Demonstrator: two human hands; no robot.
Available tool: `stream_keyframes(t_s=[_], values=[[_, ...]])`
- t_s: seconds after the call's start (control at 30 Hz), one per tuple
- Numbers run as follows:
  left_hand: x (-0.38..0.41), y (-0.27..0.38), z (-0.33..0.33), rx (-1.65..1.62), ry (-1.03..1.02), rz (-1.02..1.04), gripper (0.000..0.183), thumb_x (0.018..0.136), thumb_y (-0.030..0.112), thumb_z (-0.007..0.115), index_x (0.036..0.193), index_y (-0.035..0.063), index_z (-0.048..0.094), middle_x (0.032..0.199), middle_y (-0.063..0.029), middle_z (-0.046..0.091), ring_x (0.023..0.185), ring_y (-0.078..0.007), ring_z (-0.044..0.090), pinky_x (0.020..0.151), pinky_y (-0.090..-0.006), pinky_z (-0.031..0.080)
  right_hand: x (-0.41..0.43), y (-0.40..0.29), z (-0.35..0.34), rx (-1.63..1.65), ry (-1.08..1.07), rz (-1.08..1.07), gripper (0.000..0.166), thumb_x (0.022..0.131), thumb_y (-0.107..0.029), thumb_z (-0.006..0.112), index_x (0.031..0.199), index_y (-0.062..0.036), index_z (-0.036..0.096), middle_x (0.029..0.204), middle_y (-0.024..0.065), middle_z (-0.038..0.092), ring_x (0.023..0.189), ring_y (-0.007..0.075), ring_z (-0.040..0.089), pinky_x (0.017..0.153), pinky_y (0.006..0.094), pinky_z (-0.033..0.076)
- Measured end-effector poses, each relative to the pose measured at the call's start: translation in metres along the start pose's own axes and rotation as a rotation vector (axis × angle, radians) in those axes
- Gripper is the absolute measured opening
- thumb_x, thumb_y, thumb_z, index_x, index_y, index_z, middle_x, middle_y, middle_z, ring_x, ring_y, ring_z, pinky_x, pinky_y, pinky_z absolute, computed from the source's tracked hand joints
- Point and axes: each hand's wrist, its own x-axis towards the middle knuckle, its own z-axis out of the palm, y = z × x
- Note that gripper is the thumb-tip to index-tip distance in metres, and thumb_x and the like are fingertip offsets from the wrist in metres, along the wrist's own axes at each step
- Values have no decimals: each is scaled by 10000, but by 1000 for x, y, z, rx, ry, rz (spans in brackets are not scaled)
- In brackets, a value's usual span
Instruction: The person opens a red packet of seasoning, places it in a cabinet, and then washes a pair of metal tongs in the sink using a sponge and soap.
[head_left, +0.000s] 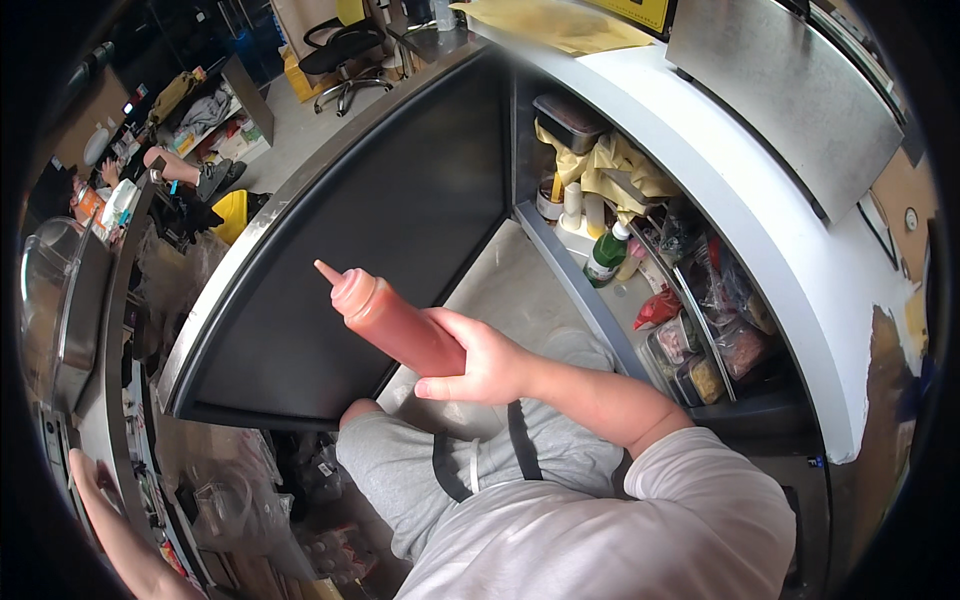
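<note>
My right hand (484, 362) is closed around the lower part of a plastic squeeze bottle (397, 322) filled with red sauce. The bottle tilts, its pointed nozzle toward the upper left, in front of the black inner side of an open fridge door (360, 202). My left arm reaches out at the lower left; my left hand (84, 466) shows only in part at the counter's edge, and its fingers are hard to make out. To the right, the open fridge (555, 277) holds a green bottle (606, 255), lidded food containers (699, 379) and bagged food (741, 349).
A white worktop (780, 217) with a steel appliance (780, 90) curves above the fridge. At the left is a counter (109, 420) with a steel container under a clear cover (71, 300). An office chair (345, 45) stands behind the door. Another person's leg (176, 165) shows at the upper left.
</note>
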Motion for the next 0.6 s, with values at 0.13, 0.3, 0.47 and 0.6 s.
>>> stream_keyframes(t_s=[0.13, 0.3, 0.47, 0.6], values=[[-2, 18, -17, -34, 36, 31, 196, 895, -30, 567, 1061, 15, 661, 928, -47, 614, 840, -126, 560, 750, -262, 461, -3, 5, 2, 27, 46, -13, 725, 827, -233, 797, 1411, -3, 433, 1189, 92, 633, 1103, 186, 611, 985, 351, 481], [-49, 114, -96, -310, 179, 340, 212, 900, -45, 575, 1079, 20, 669, 919, -7, 602, 830, -85, 549, 738, -227, 449, -1, 2, 2, 51, -13, 4, 739, 823, -228, 804, 1421, -6, 430, 1191, 91, 636, 1113, 174, 609, 991, 345, 481], [-211, 332, -177, -1258, -409, 736, 166, 961, 15, 600, 1106, 0, 680, 914, -12, 635, 774, -91, 596, 715, -242, 502, 3, -8, 7, -31, -35, -65, 765, 795, -197, 837, 1424, -7, 444, 1226, 91, 634, 1127, 156, 602, 984, 340, 484], [-298, 416, -221, -1560, -630, 996, 153, 935, -42, 583, 1039, -48, 695, 956, -100, 642, 777, -168, 671, 711, -281, 551, 4, -27, 10, -41, -105, -60, 771, 780, -180, 847, 1415, 14, 455, 1208, 114, 658, 1122, 185, 629, 972, 348, 495]])
